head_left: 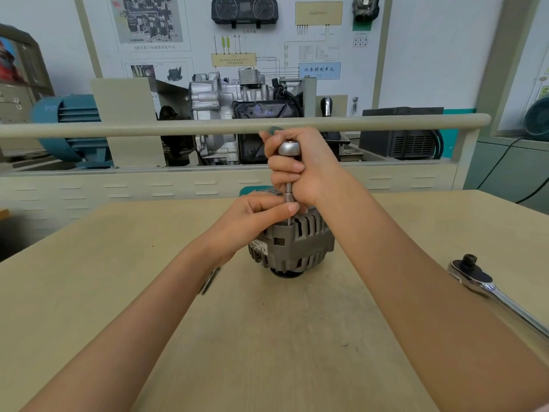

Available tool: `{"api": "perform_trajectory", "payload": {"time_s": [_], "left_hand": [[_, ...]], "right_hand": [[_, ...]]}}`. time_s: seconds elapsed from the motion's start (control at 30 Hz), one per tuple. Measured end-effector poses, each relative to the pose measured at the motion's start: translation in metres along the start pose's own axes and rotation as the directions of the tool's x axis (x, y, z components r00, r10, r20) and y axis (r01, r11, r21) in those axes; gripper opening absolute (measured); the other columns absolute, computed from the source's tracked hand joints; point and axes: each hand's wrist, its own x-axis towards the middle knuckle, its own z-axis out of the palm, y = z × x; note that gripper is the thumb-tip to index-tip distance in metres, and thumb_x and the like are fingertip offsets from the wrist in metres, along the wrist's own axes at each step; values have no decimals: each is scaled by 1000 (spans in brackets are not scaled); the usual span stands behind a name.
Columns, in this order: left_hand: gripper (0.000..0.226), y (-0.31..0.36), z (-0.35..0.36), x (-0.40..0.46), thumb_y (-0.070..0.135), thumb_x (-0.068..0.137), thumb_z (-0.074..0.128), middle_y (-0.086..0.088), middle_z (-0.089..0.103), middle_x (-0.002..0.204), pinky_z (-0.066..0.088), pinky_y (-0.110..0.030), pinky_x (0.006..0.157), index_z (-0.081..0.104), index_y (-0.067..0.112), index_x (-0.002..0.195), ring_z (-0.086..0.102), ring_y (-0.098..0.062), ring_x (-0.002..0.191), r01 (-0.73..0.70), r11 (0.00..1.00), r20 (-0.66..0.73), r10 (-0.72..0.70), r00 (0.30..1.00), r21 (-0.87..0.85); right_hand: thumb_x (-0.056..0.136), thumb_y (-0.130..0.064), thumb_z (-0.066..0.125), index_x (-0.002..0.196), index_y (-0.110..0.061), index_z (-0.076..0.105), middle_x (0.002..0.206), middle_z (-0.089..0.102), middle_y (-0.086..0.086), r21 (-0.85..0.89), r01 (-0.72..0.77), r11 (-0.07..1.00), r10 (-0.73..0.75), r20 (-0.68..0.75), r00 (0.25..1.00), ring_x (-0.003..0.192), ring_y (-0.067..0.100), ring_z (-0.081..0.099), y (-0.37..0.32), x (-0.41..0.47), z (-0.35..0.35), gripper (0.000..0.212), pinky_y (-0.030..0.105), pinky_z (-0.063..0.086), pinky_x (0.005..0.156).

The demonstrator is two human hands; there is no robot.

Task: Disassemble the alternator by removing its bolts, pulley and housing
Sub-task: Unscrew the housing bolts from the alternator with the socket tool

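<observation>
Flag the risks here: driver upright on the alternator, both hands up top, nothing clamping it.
1. The alternator stands on its pulley end on the table, unclamped; driving torque could tip or spin it.
2. The left hand pinches by the driver shaft near the tip; a slip may jab the fingers.
3. The ratchet lies under the right forearm and could get knocked.

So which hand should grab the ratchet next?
Right. The ratchet lies on the table beside the right forearm. The left hand steadies the alternator across from it, though the right hand must first release the driver.
</observation>
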Motion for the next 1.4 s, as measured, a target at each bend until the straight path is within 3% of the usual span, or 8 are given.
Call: {"api": "perform_trajectory", "payload": {"time_s": [0.23,0.37,0.67,0.8,0.93,1.1,1.27,1.4], "left_hand": [[40,1,3,0,45,69,63,-28,59,98,43,-40,84,75,12,86,54,-27,89,-7,1000,-65,7,998,-4],[22,-1,1,1,39,75,62,-5,74,90,53,-23,75,77,27,84,67,-13,83,30,998,-13,-31,999,-50],[25,2,0,-1,35,79,59,10,74,90,50,-13,69,74,22,93,67,-1,86,24,998,-22,-26,999,-65],[25,1,1,0,36,79,61,-5,67,87,49,-24,74,76,16,84,62,-13,84,15,999,-53,-17,998,-29],[21,-1,2,1,21,88,61,-11,62,84,44,-15,62,77,21,74,56,-20,78,28,999,-91,-29,995,-17],[23,0,1,0,35,80,61,3,75,89,52,-15,68,75,21,92,68,-8,82,50,996,-44,-53,998,-72],[27,1,-1,-1,37,79,60,7,75,97,52,-14,76,73,27,99,68,-4,92,39,997,-14,-40,999,-62],[22,2,-1,-1,35,78,60,15,72,88,50,-12,70,75,25,92,66,1,85,21,999,-29,-22,999,-34]], "right_hand": [[97,-6,29,118,1,50,53,45,0,-31,414,910,-383,-449,807,26,5,28,15,5,6,31,12,19,31],[93,-6,30,72,-10,46,48,47,-5,-72,139,988,-153,-252,955,24,4,19,2,0,4,27,12,12,29],[96,-15,36,85,-7,54,46,48,-9,-94,-230,969,244,188,951,22,3,23,-7,7,-2,22,12,11,27],[93,-9,35,83,-8,51,47,48,-6,-31,80,996,-83,-133,988,24,3,24,4,3,2,19,13,14,27],[97,-6,27,111,-3,48,58,51,2,-83,431,899,-417,-465,781,28,4,29,18,9,13,25,13,20,31],[93,-7,31,70,-11,45,48,49,-5,-42,15,999,-20,-120,993,23,3,19,-1,6,1,27,13,12,27],[97,-17,31,83,-9,51,45,49,-7,-37,-233,972,234,261,937,20,5,26,-8,12,-12,26,13,12,27],[96,-17,33,81,-11,51,45,48,-8,-2,-211,977,206,234,950,21,4,25,-5,7,-6,24,12,11,26]]}}
